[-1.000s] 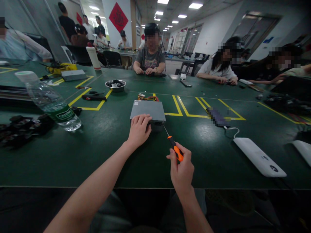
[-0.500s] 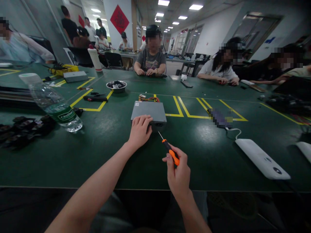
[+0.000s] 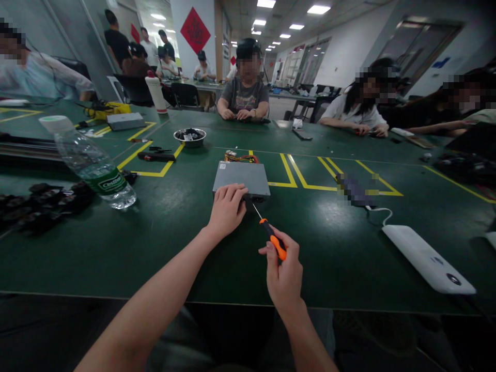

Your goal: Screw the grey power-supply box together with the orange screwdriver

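A grey metal computer power supply point(image 3: 242, 175) lies on the green table, its bundle of coloured cables point(image 3: 242, 159) at the far side. My left hand point(image 3: 229, 206) grips its near edge, with fingers over the top and the thumb down by the front face. In my right hand point(image 3: 284, 274) is a screwdriver point(image 3: 276, 243) with an orange and black handle. Its thin shaft slants up and away toward the front face of the power supply. The tip is close to that face, just right of my left thumb; whether it touches I cannot tell.
A tilted water bottle point(image 3: 104, 178) and dark parts point(image 3: 50, 204) are on the left. Beyond them lie a black tool point(image 3: 156, 155) and a metal bowl point(image 3: 189, 137) of small parts. On the right, a phone point(image 3: 354, 190) is cabled to a white power bank point(image 3: 426, 258). Co-workers sit across the table.
The screwdriver tip has come nearer the front face of the power supply. My left hand keeps its hold on the edge. The whole view has shifted slightly.
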